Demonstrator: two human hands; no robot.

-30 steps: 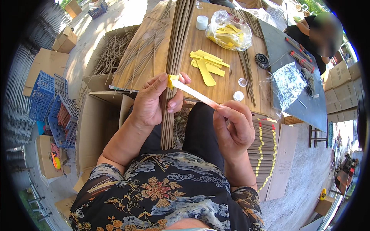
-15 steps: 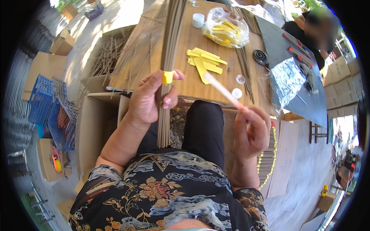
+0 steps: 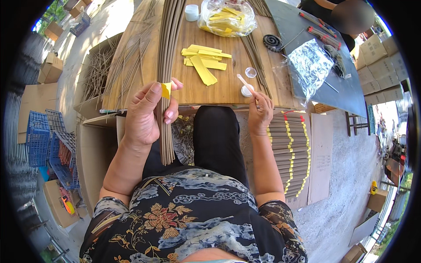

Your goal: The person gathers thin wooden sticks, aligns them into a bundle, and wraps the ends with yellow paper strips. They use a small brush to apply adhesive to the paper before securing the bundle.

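My left hand (image 3: 147,115) is wrapped round an upright bundle of long, thin brown incense sticks (image 3: 169,41). A yellow paper strip (image 3: 166,90) sits against the bundle at my fingers, one end sticking out. My right hand (image 3: 261,111) pinches a flat wooden stick (image 3: 244,82), whose far end slants up over a small white pot (image 3: 247,91) at the table's near edge. A round clear lid (image 3: 250,72) lies just beyond the pot. More yellow paper strips (image 3: 204,62) are piled loosely on the wooden table (image 3: 175,94) between my hands.
A clear plastic bag of yellow strips (image 3: 228,17) and a white jar (image 3: 191,13) stand farther back. Wrapped bundles (image 3: 289,153) lie low at the right. A carton of sticks (image 3: 98,65) stands at left. A co-worker sits beyond the grey table (image 3: 285,26).
My right hand has moved forward with the wooden stick, bringing it to the white pot. My left hand still holds the bundle and strip. The whole view has shifted slightly.
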